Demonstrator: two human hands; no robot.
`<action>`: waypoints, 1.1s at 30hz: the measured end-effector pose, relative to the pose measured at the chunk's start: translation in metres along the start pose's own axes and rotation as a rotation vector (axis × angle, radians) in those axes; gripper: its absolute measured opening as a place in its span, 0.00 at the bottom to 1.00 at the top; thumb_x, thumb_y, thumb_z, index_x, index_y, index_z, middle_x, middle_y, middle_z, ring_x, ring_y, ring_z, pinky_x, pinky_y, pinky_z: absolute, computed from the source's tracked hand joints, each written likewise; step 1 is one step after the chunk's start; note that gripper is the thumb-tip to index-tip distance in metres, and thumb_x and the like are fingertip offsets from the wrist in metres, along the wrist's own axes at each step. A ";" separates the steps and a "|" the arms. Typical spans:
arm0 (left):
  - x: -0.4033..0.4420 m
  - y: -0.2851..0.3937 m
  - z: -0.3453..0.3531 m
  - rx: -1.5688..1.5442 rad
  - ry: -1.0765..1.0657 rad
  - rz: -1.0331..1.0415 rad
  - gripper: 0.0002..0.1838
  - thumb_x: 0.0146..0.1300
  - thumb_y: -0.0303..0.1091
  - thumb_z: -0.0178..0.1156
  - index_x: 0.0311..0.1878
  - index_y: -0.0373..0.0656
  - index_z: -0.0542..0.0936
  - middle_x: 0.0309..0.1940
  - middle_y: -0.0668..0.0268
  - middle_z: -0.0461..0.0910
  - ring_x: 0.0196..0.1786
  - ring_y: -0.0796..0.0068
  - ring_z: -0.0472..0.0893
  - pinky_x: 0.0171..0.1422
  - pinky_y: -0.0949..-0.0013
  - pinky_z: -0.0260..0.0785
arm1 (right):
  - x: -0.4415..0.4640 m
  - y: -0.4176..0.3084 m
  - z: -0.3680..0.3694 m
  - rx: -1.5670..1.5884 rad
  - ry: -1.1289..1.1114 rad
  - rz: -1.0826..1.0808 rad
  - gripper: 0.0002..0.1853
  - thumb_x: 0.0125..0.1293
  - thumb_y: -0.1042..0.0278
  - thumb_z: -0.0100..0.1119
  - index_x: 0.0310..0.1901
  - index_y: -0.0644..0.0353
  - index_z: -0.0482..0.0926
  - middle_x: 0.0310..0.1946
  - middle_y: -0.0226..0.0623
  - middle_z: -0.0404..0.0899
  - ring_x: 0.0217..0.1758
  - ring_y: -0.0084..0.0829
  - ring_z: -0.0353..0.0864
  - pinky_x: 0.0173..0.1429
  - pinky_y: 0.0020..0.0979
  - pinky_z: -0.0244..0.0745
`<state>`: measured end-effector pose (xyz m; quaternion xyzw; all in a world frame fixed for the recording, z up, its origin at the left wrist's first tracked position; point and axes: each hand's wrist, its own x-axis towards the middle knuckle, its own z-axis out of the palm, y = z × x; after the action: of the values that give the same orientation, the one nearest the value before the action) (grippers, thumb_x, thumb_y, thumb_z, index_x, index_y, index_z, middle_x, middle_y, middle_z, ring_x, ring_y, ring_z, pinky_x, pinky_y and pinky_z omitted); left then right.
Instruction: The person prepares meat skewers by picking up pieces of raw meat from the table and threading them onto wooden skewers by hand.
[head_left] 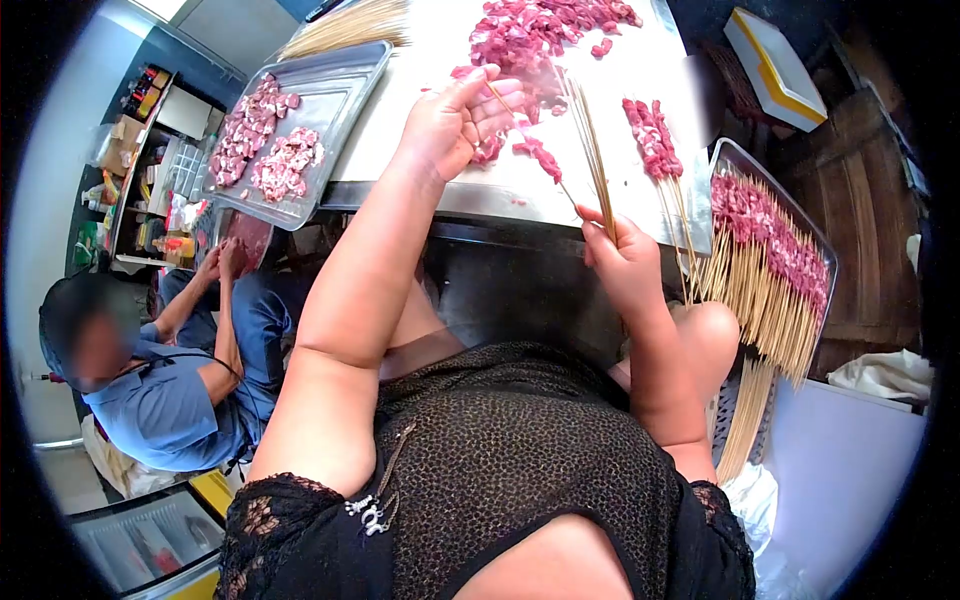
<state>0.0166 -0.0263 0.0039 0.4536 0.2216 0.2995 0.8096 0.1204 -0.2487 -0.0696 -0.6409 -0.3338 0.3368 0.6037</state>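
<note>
The left hand (450, 130) reaches out towards 1 o'clock from its elbow, palm turned up and fingers partly unfurled; the tip of the meat skewer (543, 160) meets its thumb and forefinger, though whether they pinch it I cannot tell. The right hand (622, 250), elbow bent, points to 11 o'clock and clasps a bundle of sticks (592, 150) with the skewer's lower end. From the right hand, laid skewers (652, 140) lie at 12 to 1 o'clock, a loaded tray (834, 270) at 3.
</note>
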 end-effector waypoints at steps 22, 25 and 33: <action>0.006 -0.005 -0.009 -0.040 0.128 0.074 0.17 0.70 0.34 0.46 0.55 0.32 0.68 0.51 0.47 0.74 0.52 0.57 0.78 0.58 0.56 0.73 | 0.002 0.001 0.000 -0.143 0.007 -0.048 0.12 0.64 0.68 0.56 0.48 0.56 0.81 0.16 0.22 0.70 0.21 0.13 0.67 0.27 0.19 0.65; 0.003 -0.007 -0.006 -0.163 0.123 0.054 0.16 0.70 0.34 0.46 0.54 0.32 0.68 0.51 0.47 0.74 0.52 0.56 0.78 0.57 0.56 0.73 | 0.000 -0.003 0.003 -0.106 0.004 -0.026 0.12 0.65 0.73 0.54 0.48 0.63 0.79 0.23 0.20 0.71 0.24 0.12 0.66 0.29 0.16 0.63; -0.005 -0.009 0.003 -0.291 0.123 0.041 0.14 0.69 0.33 0.46 0.52 0.34 0.66 0.51 0.45 0.74 0.54 0.53 0.77 0.58 0.54 0.72 | -0.001 0.004 0.008 -0.142 0.060 -0.105 0.12 0.64 0.72 0.55 0.48 0.61 0.80 0.20 0.22 0.70 0.22 0.12 0.67 0.28 0.17 0.64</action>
<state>0.0172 -0.0349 -0.0018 0.3168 0.2161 0.3721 0.8453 0.1131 -0.2454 -0.0736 -0.6734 -0.3717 0.2610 0.5833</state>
